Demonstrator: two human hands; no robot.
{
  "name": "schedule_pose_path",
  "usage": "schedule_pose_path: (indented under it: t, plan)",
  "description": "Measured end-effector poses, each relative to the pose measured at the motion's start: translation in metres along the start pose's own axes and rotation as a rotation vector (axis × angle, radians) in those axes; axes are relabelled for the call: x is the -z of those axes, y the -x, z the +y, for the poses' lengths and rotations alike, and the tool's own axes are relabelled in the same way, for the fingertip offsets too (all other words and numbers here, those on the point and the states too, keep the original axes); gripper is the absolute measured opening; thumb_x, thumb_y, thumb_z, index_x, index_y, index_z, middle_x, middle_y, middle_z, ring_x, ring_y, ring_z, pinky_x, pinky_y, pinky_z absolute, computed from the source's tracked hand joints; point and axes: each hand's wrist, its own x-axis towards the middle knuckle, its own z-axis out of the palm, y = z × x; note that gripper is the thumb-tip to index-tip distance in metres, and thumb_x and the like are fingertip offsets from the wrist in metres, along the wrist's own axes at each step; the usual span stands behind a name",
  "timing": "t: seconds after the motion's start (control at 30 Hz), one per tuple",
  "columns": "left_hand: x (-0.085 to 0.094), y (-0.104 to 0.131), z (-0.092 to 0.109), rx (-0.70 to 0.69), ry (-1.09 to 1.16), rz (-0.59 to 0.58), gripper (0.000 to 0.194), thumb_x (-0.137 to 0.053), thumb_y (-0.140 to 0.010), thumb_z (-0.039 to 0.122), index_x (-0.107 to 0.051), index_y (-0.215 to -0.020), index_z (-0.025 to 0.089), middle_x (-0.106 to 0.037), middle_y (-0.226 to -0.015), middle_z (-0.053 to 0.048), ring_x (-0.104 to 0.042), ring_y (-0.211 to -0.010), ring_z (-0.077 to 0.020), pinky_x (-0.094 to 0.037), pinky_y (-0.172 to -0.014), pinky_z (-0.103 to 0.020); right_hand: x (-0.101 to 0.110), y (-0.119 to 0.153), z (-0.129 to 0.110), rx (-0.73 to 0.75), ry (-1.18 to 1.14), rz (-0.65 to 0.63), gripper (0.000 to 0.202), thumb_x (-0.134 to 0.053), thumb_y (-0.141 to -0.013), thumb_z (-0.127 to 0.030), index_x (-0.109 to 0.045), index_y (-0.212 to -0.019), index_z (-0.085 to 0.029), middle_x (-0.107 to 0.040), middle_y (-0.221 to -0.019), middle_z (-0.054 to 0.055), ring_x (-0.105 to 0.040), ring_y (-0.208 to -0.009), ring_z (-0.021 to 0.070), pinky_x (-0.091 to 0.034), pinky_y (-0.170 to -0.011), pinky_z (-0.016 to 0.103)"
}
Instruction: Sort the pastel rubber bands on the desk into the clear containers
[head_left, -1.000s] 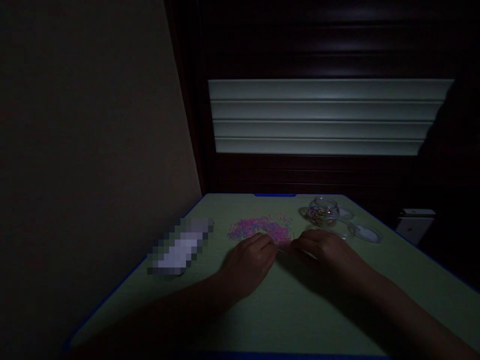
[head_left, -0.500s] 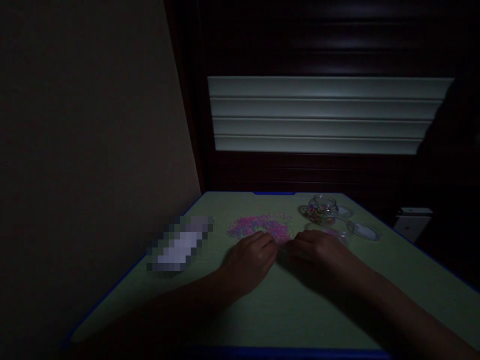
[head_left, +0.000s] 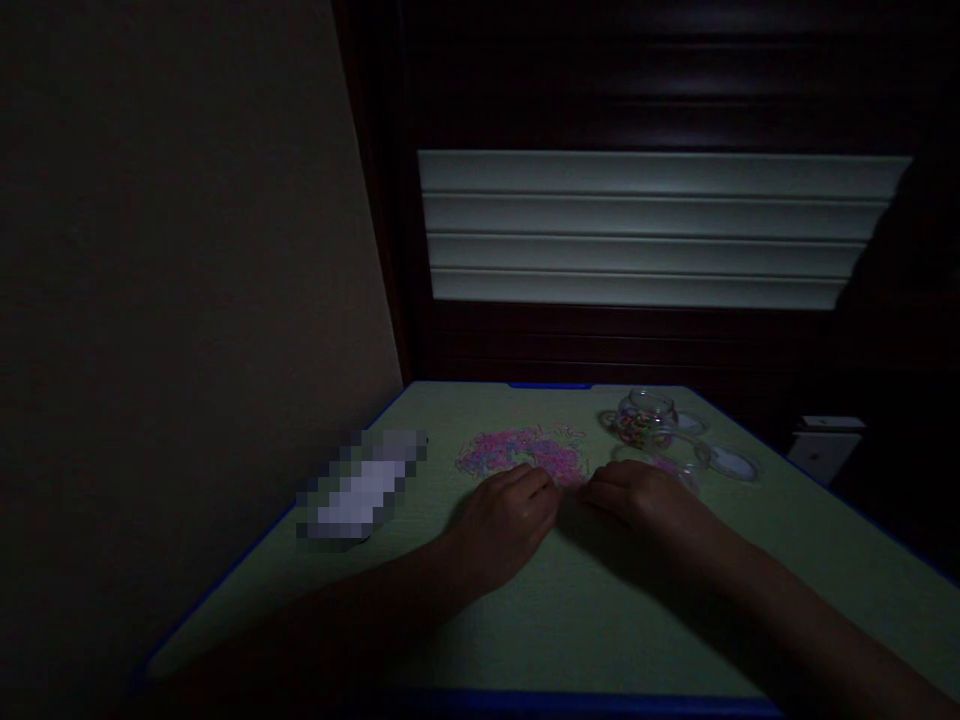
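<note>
A loose pile of tiny pink, purple and blue loops, looking like small rubber bands, is spread on the pale green table. My left hand rests at the pile's near edge, its fingers bent and pressed together. Close by on the right, my right hand is closed with its fingertips towards the left one. Anything pinched in either hand is too small and dark to make out. Beyond my right hand lies a clear container with some pink in it, partly covered by the hand.
A round clear jar of multicoloured pieces stands at the back right, with round lids near it. A blurred-out pale object lies at the left. The table has a blue edge; a wall rises on the left.
My right hand has drawn slightly away from the left, widening the gap between the fingertips. My left hand has barely moved, and the pile looks the same.
</note>
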Motion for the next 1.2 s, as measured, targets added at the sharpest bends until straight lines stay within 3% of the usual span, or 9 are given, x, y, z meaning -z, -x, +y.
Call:
schedule_pose_path:
  t: [0.37, 0.67, 0.9, 1.2]
  plan:
    - [-0.002, 0.001, -0.002, -0.02, -0.009, -0.015, 0.018, -0.04, -0.093, 0.016, -0.057, -0.088, 0.015, -0.058, -0.085, -0.004, -0.053, -0.08, -0.0168, -0.046, -0.073, -0.031, 0.0, -0.001, 0.001, -0.027, 0.036, -0.029, 0.017, -0.049, -0.085, -0.01, -0.064, -0.086, -0.017, -0.061, -0.076, 0.003, -0.054, -0.069, 0.0134, -0.035, -0.063, 0.025]
    - [-0.003, 0.002, -0.003, -0.023, -0.031, -0.051, 0.017, -0.04, -0.092, 0.015, -0.056, -0.085, 0.015, -0.057, -0.084, -0.003, -0.053, -0.08, -0.0163, -0.045, -0.076, -0.031, 0.011, 0.001, 0.01, -0.141, 0.071, 0.011, 0.019, -0.049, -0.087, -0.012, -0.068, -0.086, -0.016, -0.064, -0.076, 0.006, -0.058, -0.071, 0.0141, -0.04, -0.067, 0.024]
    - [-0.001, 0.002, -0.001, -0.017, -0.054, -0.054, 0.02, -0.039, -0.093, 0.016, -0.056, -0.082, 0.015, -0.057, -0.082, -0.003, -0.053, -0.078, -0.0161, -0.046, -0.072, -0.031, 0.014, 0.009, 0.022, -0.408, 0.241, 0.188, 0.024, -0.047, -0.087, -0.021, -0.07, -0.094, -0.018, -0.069, -0.091, 0.009, -0.063, -0.078, 0.0199, -0.044, -0.064, 0.028]
    - [-0.002, 0.002, -0.002, -0.011, -0.074, -0.056, 0.019, -0.04, -0.092, 0.016, -0.056, -0.082, 0.015, -0.057, -0.081, -0.002, -0.053, -0.077, -0.0162, -0.045, -0.071, -0.03, 0.024, 0.016, 0.026, -0.563, 0.505, 0.108, 0.022, -0.045, -0.085, -0.017, -0.067, -0.088, -0.018, -0.068, -0.085, 0.008, -0.062, -0.07, 0.0214, -0.036, -0.057, 0.029]
